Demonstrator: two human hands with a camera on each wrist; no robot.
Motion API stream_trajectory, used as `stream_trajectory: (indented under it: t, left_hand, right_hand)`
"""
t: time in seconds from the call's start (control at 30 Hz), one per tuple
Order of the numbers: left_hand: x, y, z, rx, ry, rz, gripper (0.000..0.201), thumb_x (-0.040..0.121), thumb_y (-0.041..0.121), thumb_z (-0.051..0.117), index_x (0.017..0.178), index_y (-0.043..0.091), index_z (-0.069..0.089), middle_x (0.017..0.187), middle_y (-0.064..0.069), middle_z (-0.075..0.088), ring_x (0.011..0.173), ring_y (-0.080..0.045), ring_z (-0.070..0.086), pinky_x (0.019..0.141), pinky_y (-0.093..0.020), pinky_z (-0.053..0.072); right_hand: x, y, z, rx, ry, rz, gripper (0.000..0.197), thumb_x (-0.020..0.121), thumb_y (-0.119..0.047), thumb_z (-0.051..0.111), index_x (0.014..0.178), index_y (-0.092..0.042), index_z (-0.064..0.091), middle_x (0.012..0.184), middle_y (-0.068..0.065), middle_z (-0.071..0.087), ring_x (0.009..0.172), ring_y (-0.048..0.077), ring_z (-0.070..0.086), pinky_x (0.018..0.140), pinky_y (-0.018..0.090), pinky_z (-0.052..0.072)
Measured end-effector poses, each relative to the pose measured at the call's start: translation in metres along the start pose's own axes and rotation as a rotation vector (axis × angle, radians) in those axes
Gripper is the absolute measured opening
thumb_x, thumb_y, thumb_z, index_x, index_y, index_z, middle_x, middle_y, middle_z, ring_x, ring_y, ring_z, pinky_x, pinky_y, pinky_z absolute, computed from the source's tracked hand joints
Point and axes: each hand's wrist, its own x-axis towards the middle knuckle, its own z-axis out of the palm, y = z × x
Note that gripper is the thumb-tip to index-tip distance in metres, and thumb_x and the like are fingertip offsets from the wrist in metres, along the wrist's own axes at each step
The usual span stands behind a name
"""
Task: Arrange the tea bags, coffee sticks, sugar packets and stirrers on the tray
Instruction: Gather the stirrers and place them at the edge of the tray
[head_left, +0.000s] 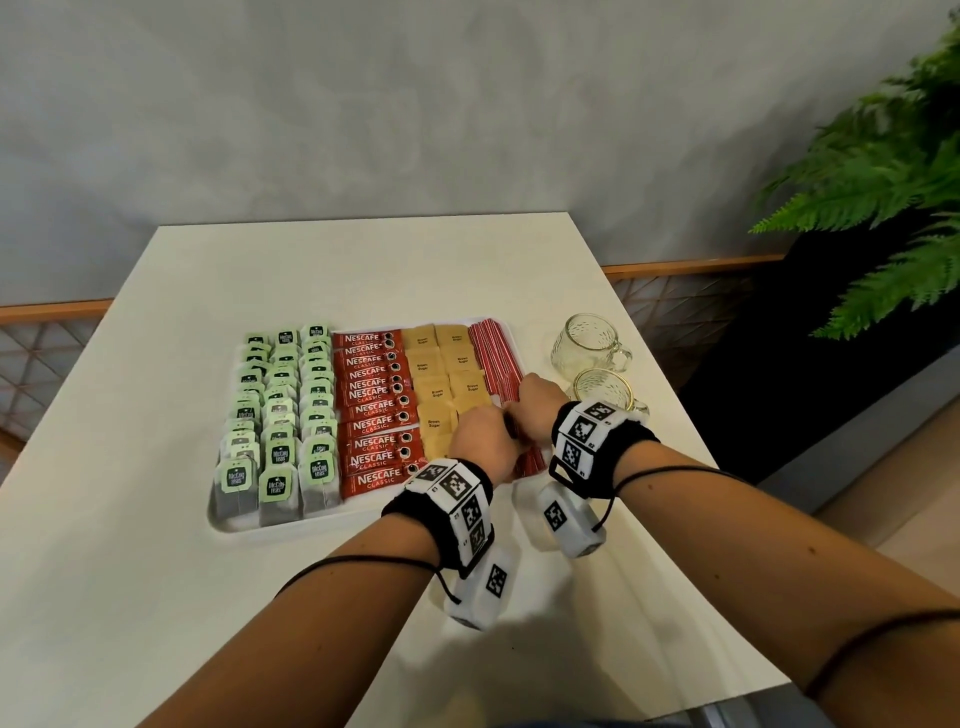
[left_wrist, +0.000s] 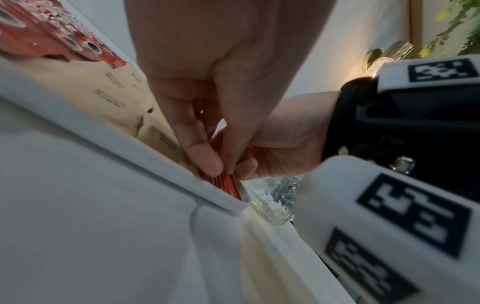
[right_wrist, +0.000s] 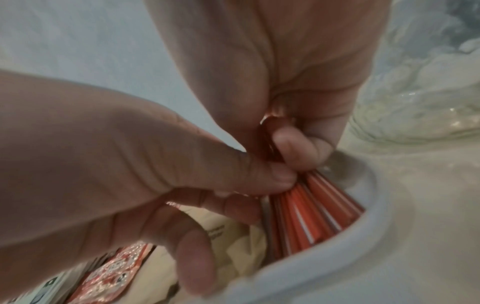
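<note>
A white tray (head_left: 291, 522) holds rows of green-tagged tea bags (head_left: 280, 415), red coffee sticks (head_left: 374, 405), brown sugar packets (head_left: 441, 374) and a strip of red stirrers (head_left: 493, 353) along its right side. Both hands meet at the near end of the stirrers. My left hand (head_left: 483, 441) pinches the stirrers (left_wrist: 228, 185) between thumb and fingers near the tray rim (left_wrist: 130, 139). My right hand (head_left: 535, 410) curls its fingers and thumb round the same bundle of stirrers (right_wrist: 311, 216) from the right. The stirrers' near ends fan out against the tray rim (right_wrist: 337, 257).
Two clear glass mugs (head_left: 587, 343) (head_left: 608, 389) stand just right of the tray, close to my right wrist. The white table (head_left: 156, 597) ends at a right edge just past the mugs. A green fern (head_left: 883, 182) hangs at the far right.
</note>
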Motion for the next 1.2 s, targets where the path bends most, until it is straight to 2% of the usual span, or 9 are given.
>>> stream_trajectory:
  t: [0.13, 0.23, 0.4, 0.57, 0.67, 0.77, 0.87, 1.0, 1.2]
  left_hand:
    - [-0.001, -0.003, 0.002, -0.005, 0.015, 0.025, 0.019, 0.082, 0.018, 0.072, 0.091, 0.002, 0.071, 0.085, -0.015, 0.071, 0.071, -0.029, 0.068, 0.060, -0.037, 0.057]
    - [0.001, -0.007, 0.001, 0.065, 0.036, 0.051, 0.026, 0.080, 0.023, 0.075, 0.099, 0.006, 0.068, 0.095, -0.009, 0.068, 0.078, -0.021, 0.061, 0.063, -0.029, 0.045]
    - [-0.001, -0.008, -0.004, 0.125, 0.002, 0.072, 0.025, 0.078, 0.022, 0.076, 0.093, 0.008, 0.061, 0.089, -0.003, 0.060, 0.076, -0.019, 0.053, 0.063, -0.027, 0.038]
    - [-0.007, -0.019, -0.012, 0.098, -0.011, 0.104, 0.026, 0.077, 0.017, 0.076, 0.101, 0.012, 0.068, 0.092, -0.002, 0.070, 0.080, -0.015, 0.060, 0.077, -0.031, 0.054]
    - [-0.012, -0.025, -0.019, 0.203, -0.009, 0.117, 0.048, 0.078, 0.029, 0.078, 0.121, 0.016, 0.061, 0.109, -0.003, 0.066, 0.095, -0.017, 0.059, 0.087, -0.035, 0.052]
    - [-0.017, -0.028, -0.031, 0.436, 0.030, 0.230, 0.082, 0.081, 0.046, 0.072, 0.149, 0.022, 0.033, 0.142, -0.002, 0.046, 0.126, -0.025, 0.042, 0.109, -0.042, 0.036]
    - [-0.017, -0.027, -0.035, 0.602, -0.060, 0.294, 0.097, 0.082, 0.060, 0.062, 0.156, 0.030, 0.008, 0.163, 0.006, 0.010, 0.146, -0.029, 0.015, 0.118, -0.051, 0.015]
    - [-0.010, -0.027, -0.029, 0.779, -0.222, 0.243, 0.094, 0.085, 0.070, 0.047, 0.155, 0.032, -0.004, 0.163, 0.010, -0.011, 0.149, -0.031, -0.011, 0.112, -0.059, -0.015]
    - [-0.008, -0.028, -0.032, 0.778, -0.248, 0.209, 0.105, 0.081, 0.075, 0.046, 0.155, 0.026, -0.010, 0.162, 0.005, -0.016, 0.146, -0.033, -0.021, 0.107, -0.061, -0.022]
  right_hand:
    - [-0.006, 0.001, 0.003, 0.039, 0.114, 0.041, 0.039, 0.094, -0.016, 0.055, 0.125, 0.003, 0.040, 0.121, 0.020, 0.058, 0.109, 0.035, 0.060, 0.076, 0.034, 0.044]
    - [-0.012, 0.004, 0.004, 0.029, 0.180, 0.051, 0.033, 0.095, -0.010, 0.051, 0.124, 0.001, 0.040, 0.121, 0.020, 0.059, 0.109, 0.036, 0.059, 0.078, 0.036, 0.045]
    - [-0.021, 0.010, 0.000, -0.064, 0.048, 0.048, 0.026, 0.094, -0.009, 0.045, 0.114, 0.006, 0.054, 0.119, 0.023, 0.061, 0.107, 0.034, 0.061, 0.072, 0.031, 0.043]
    - [-0.027, 0.019, 0.006, 0.014, 0.035, 0.049, 0.027, 0.096, -0.013, 0.045, 0.117, 0.004, 0.049, 0.119, 0.021, 0.058, 0.105, 0.034, 0.060, 0.070, 0.031, 0.041]
    - [-0.031, 0.029, 0.014, 0.041, 0.041, -0.020, 0.027, 0.097, -0.017, 0.044, 0.116, 0.002, 0.049, 0.117, 0.022, 0.060, 0.103, 0.035, 0.059, 0.072, 0.032, 0.042]
    - [-0.036, 0.039, 0.022, 0.059, 0.080, -0.146, 0.047, 0.098, -0.024, 0.049, 0.140, -0.007, 0.036, 0.119, 0.021, 0.059, 0.109, 0.035, 0.058, 0.088, 0.038, 0.046]
    - [-0.036, 0.045, 0.028, -0.017, 0.023, -0.200, 0.067, 0.098, -0.039, 0.047, 0.154, -0.033, 0.009, 0.110, 0.021, 0.058, 0.102, 0.035, 0.058, 0.089, 0.041, 0.046]
    - [-0.029, 0.048, 0.031, -0.088, -0.034, -0.173, 0.063, 0.098, -0.047, 0.041, 0.152, -0.040, 0.009, 0.111, 0.024, 0.060, 0.105, 0.035, 0.058, 0.089, 0.038, 0.044]
    - [-0.031, 0.052, 0.029, -0.120, -0.080, -0.137, 0.084, 0.092, -0.059, 0.046, 0.149, -0.043, -0.013, 0.136, 0.025, 0.047, 0.122, 0.035, 0.051, 0.101, 0.045, 0.043]
